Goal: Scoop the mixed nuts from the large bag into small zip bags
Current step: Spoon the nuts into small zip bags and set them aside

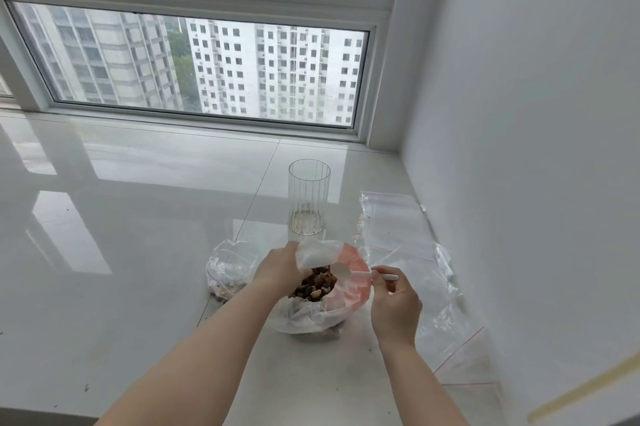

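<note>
Brown mixed nuts (314, 284) fill the large bag (311, 314); my left hand (278, 268) grips its rim, my right hand (394, 304) pinches the spoon (349, 273). Small bag's (228, 269) contents unclear.

I see the large bag (313, 307) at centre on the surface (138, 217). A glass (309, 198) stands at 12 o'clock, a filled small bag (228, 269) at 9 o'clock, flat zip bags (394, 221) at 2 o'clock.

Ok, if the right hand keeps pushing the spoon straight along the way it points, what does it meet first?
Probably the left hand, which grips the large bag's rim. The right hand holds the white spoon, bowl pointing left over the mixed nuts. Depth is unclear; tilted lower, it would meet nuts first.
</note>
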